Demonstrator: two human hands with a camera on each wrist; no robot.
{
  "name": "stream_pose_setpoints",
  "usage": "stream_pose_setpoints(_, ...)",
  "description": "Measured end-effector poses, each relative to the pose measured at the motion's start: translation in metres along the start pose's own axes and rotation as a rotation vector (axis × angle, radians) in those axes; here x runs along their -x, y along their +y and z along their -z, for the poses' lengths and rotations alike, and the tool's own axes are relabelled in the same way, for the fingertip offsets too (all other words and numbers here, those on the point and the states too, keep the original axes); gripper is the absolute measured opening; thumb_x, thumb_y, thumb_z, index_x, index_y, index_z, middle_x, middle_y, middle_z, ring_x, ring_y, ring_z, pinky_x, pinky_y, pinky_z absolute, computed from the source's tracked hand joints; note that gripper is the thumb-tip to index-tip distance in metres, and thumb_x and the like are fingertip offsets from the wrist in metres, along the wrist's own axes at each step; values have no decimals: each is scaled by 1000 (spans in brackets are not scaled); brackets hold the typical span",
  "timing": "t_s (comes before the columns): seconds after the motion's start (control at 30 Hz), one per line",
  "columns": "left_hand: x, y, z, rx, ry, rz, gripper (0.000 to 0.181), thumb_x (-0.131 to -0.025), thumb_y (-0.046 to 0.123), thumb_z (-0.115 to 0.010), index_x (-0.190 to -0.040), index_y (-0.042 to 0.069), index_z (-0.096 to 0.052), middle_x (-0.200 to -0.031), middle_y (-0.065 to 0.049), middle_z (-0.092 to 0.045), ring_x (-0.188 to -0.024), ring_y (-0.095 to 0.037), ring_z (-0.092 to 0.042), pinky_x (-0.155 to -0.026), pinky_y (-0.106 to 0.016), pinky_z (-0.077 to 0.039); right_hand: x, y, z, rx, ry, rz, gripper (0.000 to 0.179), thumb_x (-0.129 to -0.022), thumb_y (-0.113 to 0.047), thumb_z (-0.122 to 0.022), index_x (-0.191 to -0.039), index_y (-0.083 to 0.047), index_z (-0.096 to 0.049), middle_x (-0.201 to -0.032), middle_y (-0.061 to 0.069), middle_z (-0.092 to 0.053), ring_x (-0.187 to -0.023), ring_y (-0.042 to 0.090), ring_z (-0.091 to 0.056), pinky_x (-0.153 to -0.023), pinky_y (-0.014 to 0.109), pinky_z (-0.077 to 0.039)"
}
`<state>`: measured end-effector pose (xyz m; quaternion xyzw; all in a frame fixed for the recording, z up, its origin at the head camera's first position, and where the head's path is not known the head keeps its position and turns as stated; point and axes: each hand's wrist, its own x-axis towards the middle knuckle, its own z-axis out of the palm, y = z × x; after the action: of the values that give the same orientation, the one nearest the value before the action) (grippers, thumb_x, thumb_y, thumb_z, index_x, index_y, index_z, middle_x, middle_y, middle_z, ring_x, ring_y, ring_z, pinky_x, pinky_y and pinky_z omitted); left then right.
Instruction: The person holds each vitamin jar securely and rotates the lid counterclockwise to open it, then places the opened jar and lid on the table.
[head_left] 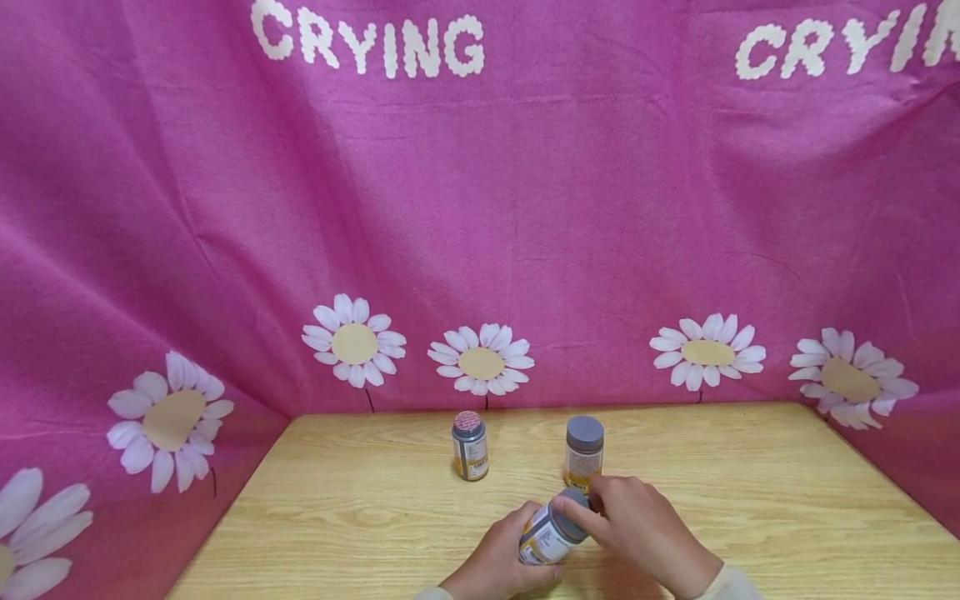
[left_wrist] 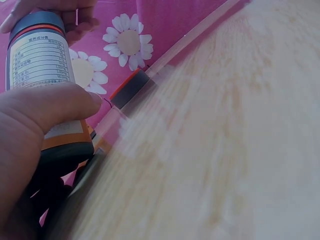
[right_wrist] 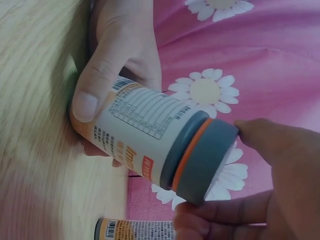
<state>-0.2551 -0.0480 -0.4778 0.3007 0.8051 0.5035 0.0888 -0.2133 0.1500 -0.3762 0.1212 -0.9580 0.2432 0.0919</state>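
My left hand [head_left: 504, 552] grips a supplement bottle [head_left: 546, 537] round its white and orange labelled body. The bottle is tilted, its capped end up toward the right. In the right wrist view, the left thumb presses on the label near the base. The thumb and fingers of my right hand [head_left: 641, 527] pinch the bottle's grey cap [right_wrist: 207, 162] at its edges. An orange ring [right_wrist: 192, 150] shows between cap and neck. Just beyond my right fingers stands a second bottle [head_left: 584, 458] with a grey cap, its lower part overlapped by the hand.
Farther left on the wooden table [head_left: 337, 500] stands an uncapped bottle [head_left: 470, 450] with a red-and-white patterned seal on its mouth. A dark, red-rimmed cap-shaped piece [left_wrist: 131, 90] shows in the left wrist view. Pink flowered cloth [head_left: 510, 208] hangs behind the table and along its sides.
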Motion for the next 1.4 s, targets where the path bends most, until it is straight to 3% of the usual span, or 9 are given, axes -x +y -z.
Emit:
stream_pose_setpoints(0.3,2,3,1,-70,33,-3,49,-78,30,-81,-120,24,-56,-107,11,-47,-94,-4,-47,-80,-23,-44,-2,7,6,-97,-47,203,40,-85,-55,-65,-72,-18,-57,-60,-11,-45,-55,2,-39,-48,22,-35)
stream_pose_setpoints(0.5,2,1,-1,-55,62,-5,54,-76,30,-82,-124,22,-60,-107,8,-42,-94,-6,-46,-82,-22,-44,0,9,11,-150,-77,257,34,-86,-49,-68,-84,-15,-64,-78,-7,-54,-67,6,-49,-54,23,-41)
stream_pose_setpoints(0.7,1,0,-1,-71,104,-22,57,-72,31,-86,-124,24,-61,-101,9,-45,-90,-5,-48,-80,-22,-45,2,11,12,-127,-61,337,36,-86,-45,-70,-97,-10,-69,-97,-2,-59,-79,7,-57,-63,26,-48)
stream_pose_setpoints(0.87,1,1,0,-71,141,-30,62,-70,32,-88,-122,25,-56,-104,10,-51,-91,-3,-52,-79,-23,-46,2,11,13,-128,-62,349,38,-86,-42,-71,-105,-9,-69,-108,2,-59,-84,9,-59,-66,27,-49)
stream_pose_setpoints(1.0,1,1,0,-36,139,-23,62,-70,30,-87,-120,25,-51,-108,11,-54,-92,-3,-55,-80,-24,-46,3,12,14,-137,-54,374,40,-85,-36,-73,-112,-6,-68,-112,4,-59,-89,12,-58,-65,25,-48)
stream_pose_setpoints(1.17,1,0,0,-37,141,-67,58,-71,29,-87,-118,26,-52,-107,10,-56,-92,-3,-56,-80,-23,-46,4,14,18,-150,-70,419,40,-83,-21,-76,-118,-4,-66,-116,4,-58,-93,15,-56,-63,23,-48)
stream_pose_setpoints(1.4,1,-1,0,-46,134,-116,56,-74,28,-85,-120,27,-54,-109,10,-56,-93,-3,-56,-80,-23,-46,5,17,21,-24,-7,564,47,-73,-5,-79,-119,-7,-67,-115,0,-60,-98,15,-56,-76,30,-49)
